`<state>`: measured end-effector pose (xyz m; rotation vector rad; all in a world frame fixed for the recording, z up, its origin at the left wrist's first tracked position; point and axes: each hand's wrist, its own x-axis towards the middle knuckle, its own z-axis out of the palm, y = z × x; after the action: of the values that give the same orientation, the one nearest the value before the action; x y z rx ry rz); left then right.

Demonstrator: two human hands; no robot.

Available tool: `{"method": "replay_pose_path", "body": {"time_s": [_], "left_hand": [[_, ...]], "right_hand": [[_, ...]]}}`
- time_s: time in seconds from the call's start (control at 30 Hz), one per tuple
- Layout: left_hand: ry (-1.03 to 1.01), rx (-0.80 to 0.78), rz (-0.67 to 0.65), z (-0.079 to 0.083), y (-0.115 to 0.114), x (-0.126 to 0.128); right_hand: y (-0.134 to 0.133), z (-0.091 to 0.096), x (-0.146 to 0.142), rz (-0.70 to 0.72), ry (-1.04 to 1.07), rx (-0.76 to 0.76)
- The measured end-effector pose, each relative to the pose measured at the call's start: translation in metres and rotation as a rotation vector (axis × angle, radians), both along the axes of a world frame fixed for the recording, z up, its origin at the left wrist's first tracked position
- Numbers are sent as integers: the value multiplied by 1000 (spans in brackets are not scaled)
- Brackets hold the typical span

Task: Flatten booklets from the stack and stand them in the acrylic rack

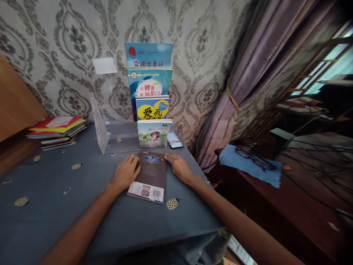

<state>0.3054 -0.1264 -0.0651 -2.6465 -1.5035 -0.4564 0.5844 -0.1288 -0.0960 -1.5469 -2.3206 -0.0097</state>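
A dark brown book (152, 171) lies on the table in front of me, its back cover up, with a barcode on a white strip at the near end. My left hand (127, 170) rests at its left edge, fingers bent and thumb apart, touching the cover's side. At the upper right corner, my right hand (179, 167) has its fingers stretched out against the edge. Just beyond the book stands a clear stepped display rack (118, 138). Its right side bears a girl-cover book (153, 135), a yellow-and-blue book (151, 108), a teal book (150, 79) and a light blue book (150, 53), one behind another.
A pile of books and folders (59, 129) sits at the left on the grey tablecloth (55, 213). A phone (175, 141) lies right of the rack. To the right, glasses (256, 160) rest on a blue cloth (234, 162) atop a dark red desk with cables. A curtain (237, 84) hangs behind.
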Motion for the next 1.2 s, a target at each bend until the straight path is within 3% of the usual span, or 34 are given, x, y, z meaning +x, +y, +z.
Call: {"method": "replay_pose_path", "body": {"time_s": [0.13,0.23,0.87,1.2], "left_hand": [[-134,0,-99,-22,12,-4],[-147,-6,-101,-28,14,-6],[-156,5,-83,-25,12,-4],[-173,-10,-86,-26,13,-4]], "right_hand": [[-17,-3,-4,-30,-19,-66],[-33,-4,-7,-16,-4,-55],[-144,1,-41,202,108,191],[-153,5,-52,191,143,264]]}}
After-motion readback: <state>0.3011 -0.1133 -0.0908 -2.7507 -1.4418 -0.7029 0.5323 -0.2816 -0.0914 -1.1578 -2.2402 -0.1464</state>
